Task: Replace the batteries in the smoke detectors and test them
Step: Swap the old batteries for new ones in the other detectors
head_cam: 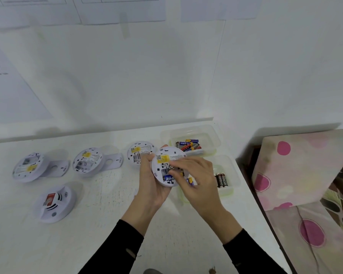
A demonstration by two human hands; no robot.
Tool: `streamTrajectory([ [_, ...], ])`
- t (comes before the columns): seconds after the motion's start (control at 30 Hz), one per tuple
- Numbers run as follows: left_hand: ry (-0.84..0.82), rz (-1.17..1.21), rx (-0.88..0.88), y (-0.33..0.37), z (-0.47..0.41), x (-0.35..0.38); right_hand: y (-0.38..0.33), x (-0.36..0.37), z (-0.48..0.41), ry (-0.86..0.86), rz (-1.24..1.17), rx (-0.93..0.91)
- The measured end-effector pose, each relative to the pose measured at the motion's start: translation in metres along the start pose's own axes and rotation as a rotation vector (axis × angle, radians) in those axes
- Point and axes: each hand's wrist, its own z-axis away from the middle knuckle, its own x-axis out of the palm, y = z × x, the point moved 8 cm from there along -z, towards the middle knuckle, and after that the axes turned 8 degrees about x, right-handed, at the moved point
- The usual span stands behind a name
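Note:
My left hand (150, 181) grips a round white smoke detector (164, 158) from below, its open back facing me. One blue battery (167, 178) lies in its compartment. My right hand (194, 175) reaches over the detector; its fingers pinch a blue and yellow battery (190, 180) at the detector's right edge. Three more detectors lie back-up on the table: far left (27, 168), middle (87, 161) and one just behind my left hand (140, 152). Another detector (54, 202) lies face-up at the front left.
Two clear plastic tubs stand at the table's right: the far tub (210, 135) holds several mixed batteries, the near tub (233, 175) holds black batteries (221, 179). Mounting plates (114, 160) lie beside the detectors. A white wall rises behind; a spotted cushion (297, 165) sits to the right.

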Motion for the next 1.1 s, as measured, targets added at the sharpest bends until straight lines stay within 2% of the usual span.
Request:
streamTrajectory([
  [0.03,-0.004,0.010,0.000,0.001,0.000,0.000,0.003,-0.005,-0.001,0.016,-0.041,0.048],
  [0.1,-0.005,0.031,0.018,0.005,-0.002,0.000,0.024,-0.018,-0.005,0.063,-0.184,0.262],
  [0.17,0.016,0.042,0.037,0.010,-0.002,-0.003,0.056,-0.024,-0.006,0.033,-0.153,0.479],
  [0.27,0.027,0.056,0.039,0.011,-0.004,-0.007,0.104,-0.003,0.005,-0.356,0.184,0.696],
  [0.33,0.027,0.059,0.030,0.009,-0.004,-0.006,0.122,0.007,0.014,-0.543,0.350,0.739],
  [0.4,0.030,0.053,0.028,0.008,-0.005,-0.005,0.125,0.015,0.016,-0.657,0.453,0.726],
  [0.6,0.024,0.046,0.021,0.007,-0.005,-0.005,0.131,0.028,0.019,-0.906,0.558,0.715],
  [0.73,0.021,0.052,0.020,0.008,-0.005,-0.006,0.128,0.022,0.012,-0.745,0.457,0.703],
  [0.8,0.029,0.049,0.021,0.009,-0.005,-0.007,0.119,0.017,0.006,-0.600,0.348,0.650],
  [0.93,0.047,0.052,0.024,0.009,-0.005,-0.007,0.070,-0.022,-0.009,0.009,-0.113,0.522],
  [0.97,0.050,0.058,0.024,0.009,-0.005,-0.006,0.056,-0.028,-0.008,0.102,-0.171,0.467],
  [1.03,0.054,0.052,0.017,0.006,-0.004,-0.004,0.028,-0.024,-0.007,0.122,-0.197,0.304],
  [1.1,0.048,0.029,-0.004,0.003,-0.003,-0.001,0.004,-0.011,-0.002,0.054,-0.098,0.065],
])
